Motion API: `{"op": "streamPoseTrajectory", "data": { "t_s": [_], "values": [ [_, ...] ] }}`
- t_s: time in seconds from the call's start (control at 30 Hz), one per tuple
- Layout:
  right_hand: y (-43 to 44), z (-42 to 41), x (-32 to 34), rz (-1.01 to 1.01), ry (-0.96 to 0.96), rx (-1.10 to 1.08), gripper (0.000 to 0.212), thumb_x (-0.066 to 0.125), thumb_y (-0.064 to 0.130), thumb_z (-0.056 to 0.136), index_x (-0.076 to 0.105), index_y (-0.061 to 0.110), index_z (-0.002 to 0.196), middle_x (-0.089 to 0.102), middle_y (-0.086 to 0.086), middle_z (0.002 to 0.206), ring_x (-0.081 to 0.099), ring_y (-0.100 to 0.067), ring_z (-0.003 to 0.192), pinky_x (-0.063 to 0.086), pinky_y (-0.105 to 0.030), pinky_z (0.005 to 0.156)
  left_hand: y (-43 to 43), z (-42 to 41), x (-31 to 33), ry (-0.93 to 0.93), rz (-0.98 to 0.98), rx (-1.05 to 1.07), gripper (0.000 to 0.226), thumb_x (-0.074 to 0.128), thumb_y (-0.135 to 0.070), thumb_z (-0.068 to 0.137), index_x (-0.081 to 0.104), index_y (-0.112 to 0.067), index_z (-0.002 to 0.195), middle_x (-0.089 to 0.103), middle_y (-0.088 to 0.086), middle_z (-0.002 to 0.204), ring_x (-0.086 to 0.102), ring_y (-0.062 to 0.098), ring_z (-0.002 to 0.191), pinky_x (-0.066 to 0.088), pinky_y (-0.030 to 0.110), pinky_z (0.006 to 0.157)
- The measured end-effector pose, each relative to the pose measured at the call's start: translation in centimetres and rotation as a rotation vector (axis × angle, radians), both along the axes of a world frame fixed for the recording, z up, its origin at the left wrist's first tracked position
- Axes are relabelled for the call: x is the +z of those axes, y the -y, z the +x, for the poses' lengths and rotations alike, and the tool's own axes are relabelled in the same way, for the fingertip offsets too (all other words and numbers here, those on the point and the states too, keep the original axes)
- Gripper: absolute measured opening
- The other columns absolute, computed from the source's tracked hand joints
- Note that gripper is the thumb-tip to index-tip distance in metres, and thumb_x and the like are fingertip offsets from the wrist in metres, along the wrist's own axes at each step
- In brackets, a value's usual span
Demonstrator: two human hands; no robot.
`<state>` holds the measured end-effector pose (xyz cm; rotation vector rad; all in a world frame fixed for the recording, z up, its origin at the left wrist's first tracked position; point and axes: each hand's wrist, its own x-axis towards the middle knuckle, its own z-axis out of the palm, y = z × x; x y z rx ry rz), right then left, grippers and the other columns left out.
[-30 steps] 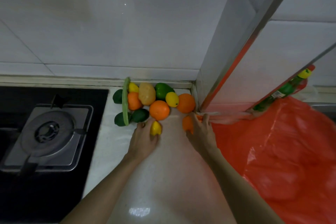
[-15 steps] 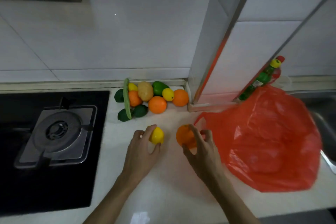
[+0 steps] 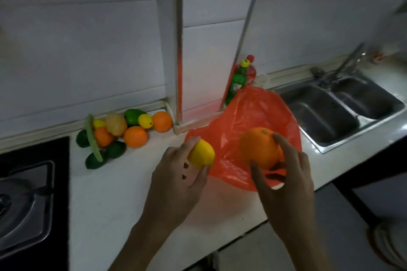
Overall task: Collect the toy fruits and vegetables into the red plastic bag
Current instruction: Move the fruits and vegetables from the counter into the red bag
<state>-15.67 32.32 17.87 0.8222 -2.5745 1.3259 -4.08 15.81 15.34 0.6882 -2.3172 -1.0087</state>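
Observation:
My left hand (image 3: 178, 174) grips a yellow toy lemon (image 3: 201, 153) at the left edge of the red plastic bag (image 3: 259, 114). My right hand (image 3: 286, 174) holds a toy orange (image 3: 259, 148) above the bag, fingers curled round it. The bag lies crumpled on the white counter (image 3: 123, 193) beside the wall column. A pile of toy fruits and vegetables (image 3: 123, 130) sits against the back wall to the left: oranges, lemons, a potato, green fruits and a green bean pod (image 3: 93, 138).
A black gas stove (image 3: 28, 200) fills the left side. A steel double sink (image 3: 339, 112) with a tap lies to the right. A green bottle (image 3: 236, 81) stands behind the bag by the column. The counter's front edge runs below my arms.
Both hands carried their fruits rightward from the pile; the orange now hangs over the bag and the lemon is at its edge. The view swung right, revealing the sink.

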Motion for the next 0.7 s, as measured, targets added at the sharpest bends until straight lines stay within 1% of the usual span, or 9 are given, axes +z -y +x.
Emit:
{"op": "streamPoseTrajectory", "data": {
  "t_s": [0.07,0.17,0.23,0.33,0.43,0.5,0.6,0.67,0.7],
  "values": [
    [-0.9,-1.8,0.4,-0.023,-0.003,-0.051,0.067,0.074,0.028,0.079,0.042,0.033,0.138,0.039,0.012,0.114,0.055,-0.003,0.088,0.051,-0.021,0.070,-0.8,-2.6,0.6,-0.025,-0.008,-0.063,0.057,0.066,-0.043,0.084,0.044,-0.038,0.137,0.056,-0.006,0.116,0.056,0.010,0.101,0.051,0.028,0.081],
    [-1.8,-4.7,0.4,-0.027,0.019,-0.111,0.064,0.070,0.033,0.082,0.040,0.031,0.139,0.035,0.015,0.118,0.053,-0.008,0.088,0.051,-0.025,0.071,-2.1,-6.9,1.0,-0.047,-0.022,-0.149,0.058,0.062,-0.046,0.086,0.041,-0.035,0.139,0.053,-0.006,0.126,0.056,0.010,0.102,0.056,0.031,0.078],
    [-2.3,-6.9,0.1,-0.028,0.054,-0.142,0.064,0.068,0.034,0.083,0.039,0.030,0.139,0.035,0.012,0.118,0.053,-0.011,0.090,0.052,-0.028,0.072,-2.9,-9.8,0.9,-0.047,-0.012,-0.183,0.058,0.062,-0.045,0.087,0.041,-0.034,0.140,0.053,-0.005,0.124,0.056,0.010,0.099,0.057,0.030,0.076],
    [-2.4,-10.6,-1.0,-0.012,0.093,-0.161,0.063,0.068,0.032,0.085,0.038,0.028,0.140,0.037,0.006,0.117,0.050,-0.008,0.087,0.048,-0.024,0.072,-4.0,-14.3,0.3,-0.012,-0.006,-0.203,0.058,0.063,-0.044,0.087,0.041,-0.035,0.140,0.053,-0.004,0.112,0.055,0.009,0.090,0.052,0.025,0.072],
    [-1.3,-15.0,-3.2,0.008,0.176,-0.159,0.062,0.067,0.036,0.086,0.038,0.028,0.140,0.043,-0.005,0.127,0.050,-0.013,0.095,0.051,-0.030,0.076,-4.3,-18.4,-1.2,0.067,-0.022,-0.205,0.058,0.062,-0.043,0.088,0.040,-0.034,0.140,0.051,-0.002,0.107,0.054,0.012,0.088,0.051,0.026,0.072],
    [-0.1,-17.6,-5.0,0.031,0.243,-0.152,0.060,0.066,0.037,0.086,0.038,0.028,0.139,0.043,-0.011,0.134,0.048,-0.017,0.102,0.048,-0.030,0.077,-3.7,-20.9,-2.7,0.130,-0.044,-0.183,0.058,0.063,-0.041,0.087,0.041,-0.032,0.140,0.053,0.001,0.107,0.056,0.017,0.088,0.050,0.028,0.072],
    [2.0,-20.9,-7.9,0.115,0.304,-0.088,0.059,0.064,0.034,0.089,0.036,0.027,0.140,0.041,-0.015,0.135,0.045,-0.015,0.099,0.043,-0.025,0.074,-2.3,-24.0,-5.8,0.253,-0.053,-0.159,0.057,0.065,-0.038,0.086,0.044,-0.029,0.138,0.057,0.008,0.110,0.058,0.027,0.099,0.048,0.033,0.081],
    [3.4,-22.7,-10.0,0.196,0.345,-0.031,0.059,0.061,0.029,0.092,0.032,0.026,0.142,0.039,-0.018,0.135,0.049,-0.019,0.094,0.048,-0.024,0.070,-1.5,-25.6,-7.9,0.354,-0.070,-0.166,0.057,0.064,-0.035,0.086,0.043,-0.027,0.138,0.058,0.013,0.113,0.057,0.031,0.107,0.047,0.036,0.088],
    [4.0,-23.6,-11.0,0.243,0.367,-0.012,0.059,0.059,0.027,0.093,0.029,0.026,0.143,0.038,-0.020,0.135,0.053,-0.024,0.095,0.052,-0.029,0.071,-1.2,-26.2,-8.8,0.413,-0.087,-0.179,0.056,0.063,-0.033,0.086,0.042,-0.026,0.138,0.057,0.015,0.114,0.056,0.034,0.109,0.046,0.037,0.089]
  ]
}}
